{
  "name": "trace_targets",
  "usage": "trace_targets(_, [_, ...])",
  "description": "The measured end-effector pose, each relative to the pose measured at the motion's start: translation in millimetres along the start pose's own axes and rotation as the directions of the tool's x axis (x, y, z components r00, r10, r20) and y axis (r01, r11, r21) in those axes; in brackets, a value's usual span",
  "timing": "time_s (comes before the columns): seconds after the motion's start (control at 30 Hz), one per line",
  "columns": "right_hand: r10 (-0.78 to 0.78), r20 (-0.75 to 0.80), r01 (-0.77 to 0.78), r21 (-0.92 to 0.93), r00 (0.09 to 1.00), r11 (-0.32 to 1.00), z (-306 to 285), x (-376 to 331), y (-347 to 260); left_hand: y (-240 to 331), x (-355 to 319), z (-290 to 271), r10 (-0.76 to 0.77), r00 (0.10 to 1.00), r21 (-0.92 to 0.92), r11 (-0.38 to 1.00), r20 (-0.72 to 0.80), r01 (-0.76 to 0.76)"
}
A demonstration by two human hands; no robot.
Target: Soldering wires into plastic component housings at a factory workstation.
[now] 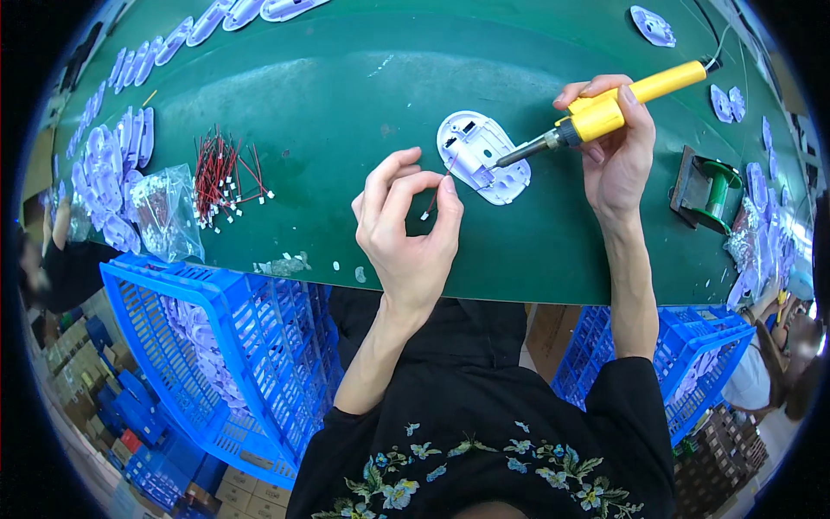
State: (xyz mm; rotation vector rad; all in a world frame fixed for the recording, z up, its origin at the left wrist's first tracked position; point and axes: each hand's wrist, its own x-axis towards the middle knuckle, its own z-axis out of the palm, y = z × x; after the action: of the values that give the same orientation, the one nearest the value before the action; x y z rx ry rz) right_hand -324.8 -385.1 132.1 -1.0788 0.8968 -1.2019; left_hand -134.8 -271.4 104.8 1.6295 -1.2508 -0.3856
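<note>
A pale lavender plastic housing point(469, 164) lies on the green table in front of me, its inner side up with slots and small posts showing. My left hand point(405, 232) pinches a thin red wire lead point(430, 204) between thumb and forefinger at the housing's left edge. A small white connector hangs from the lead's lower end. In my right hand point(621, 151) is a yellow soldering iron point(598, 119), its dark tip pointing left over the middle of the housing. Whether the tip touches the plastic I cannot tell. A thin cord or wire runs from the iron's back end.
Red and black leads point(218, 177) lie left, beside a clear bag point(170, 212) and piled lavender housings point(104, 173). More housings line the far edge. At right stand a green spool point(718, 192) and more parts point(759, 212). Blue crates point(251, 346) flank me below the table edge.
</note>
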Motion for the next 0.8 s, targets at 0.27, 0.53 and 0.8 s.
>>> trace_targets(0.27, [-0.08, -0.05, 0.083, 0.049, 0.995, 0.995, 14.8, 8.5, 9.4, 4.6, 11.1, 0.4, 0.015, 1.0, 0.138, 0.99, 0.017, -0.017])
trace_targets(0.53, [-0.073, -0.044, 0.073, -0.009, 0.996, 0.997, 20.8, 8.2, 12.8, 0.1, 12.8, 5.3, 0.018, 1.0, 0.144, 0.989, -0.013, -0.016])
trace_targets(0.8, [-0.079, -0.031, 0.077, -0.055, 0.996, 0.996, 22.3, 6.7, 14.4, 0.2, 14.3, 6.0, 0.006, 1.0, 0.139, 0.99, -0.021, -0.003])
